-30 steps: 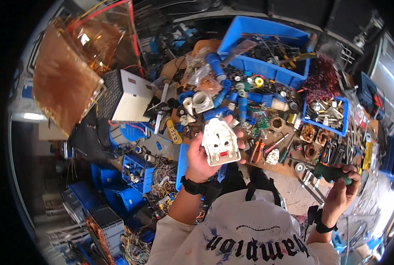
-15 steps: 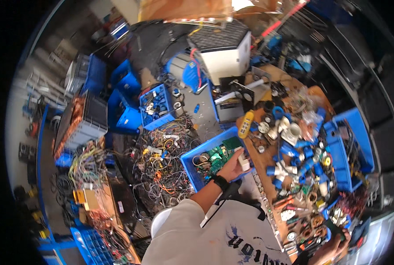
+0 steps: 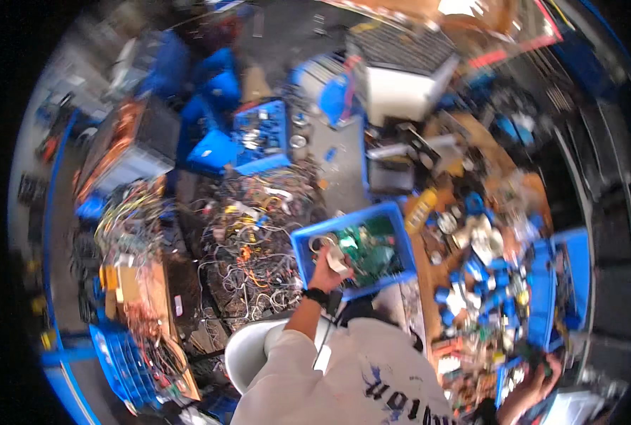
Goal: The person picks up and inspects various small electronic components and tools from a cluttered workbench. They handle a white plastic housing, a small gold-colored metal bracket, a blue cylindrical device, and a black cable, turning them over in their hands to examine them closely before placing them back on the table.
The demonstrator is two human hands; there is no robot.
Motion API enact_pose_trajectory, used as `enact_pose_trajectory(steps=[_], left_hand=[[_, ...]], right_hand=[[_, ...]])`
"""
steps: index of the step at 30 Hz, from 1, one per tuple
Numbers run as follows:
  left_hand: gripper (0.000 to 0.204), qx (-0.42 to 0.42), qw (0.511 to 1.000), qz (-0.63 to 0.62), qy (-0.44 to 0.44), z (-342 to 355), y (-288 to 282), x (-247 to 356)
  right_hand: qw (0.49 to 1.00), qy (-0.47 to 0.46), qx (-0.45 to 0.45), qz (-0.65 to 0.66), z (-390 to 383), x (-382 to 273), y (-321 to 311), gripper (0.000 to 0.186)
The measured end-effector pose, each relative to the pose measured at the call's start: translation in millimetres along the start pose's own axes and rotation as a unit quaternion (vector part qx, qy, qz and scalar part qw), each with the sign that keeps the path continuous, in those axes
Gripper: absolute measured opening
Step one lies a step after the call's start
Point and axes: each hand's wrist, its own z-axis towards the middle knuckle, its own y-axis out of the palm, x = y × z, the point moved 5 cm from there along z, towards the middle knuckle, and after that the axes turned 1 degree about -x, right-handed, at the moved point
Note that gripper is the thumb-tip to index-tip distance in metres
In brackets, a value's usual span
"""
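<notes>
Left hand (image 3: 324,274): as it overhangs a bin (image 3: 379,285), grips a white casing (image 3: 337,261).
Bin rim (image 3: 300,249): moving likely needs clearance.
Right hand (image 3: 541,382): blurred, cannot tell.

I can see a small, blocky off-white piece (image 3: 338,261) just below the middle of the frame and a little to its right, gripped in the person's left hand (image 3: 325,275) and slanting down toward the right; its finer details are smeared. Over at the lower right there's a dark object (image 3: 530,352) at the right hand (image 3: 544,380), too blurred for me to make out its shape.
</notes>
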Motion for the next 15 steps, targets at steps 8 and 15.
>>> enact_pose_trajectory(steps=[8, 15], left_hand=[[0.04, -0.047, 0.968, 0.189, -0.156, 19.2, 70.8, -76.9], [0.055, -0.207, 0.788, 0.57, -0.111, 34.9, 173.4, -185.2]], right_hand=[[0.999, -0.022, 0.045, 0.018, -9.7, -20.4, 11.8, 0.024], [0.977, 0.021, 0.214, -0.005, -76.2, -0.2, -72.1, 0.022]])
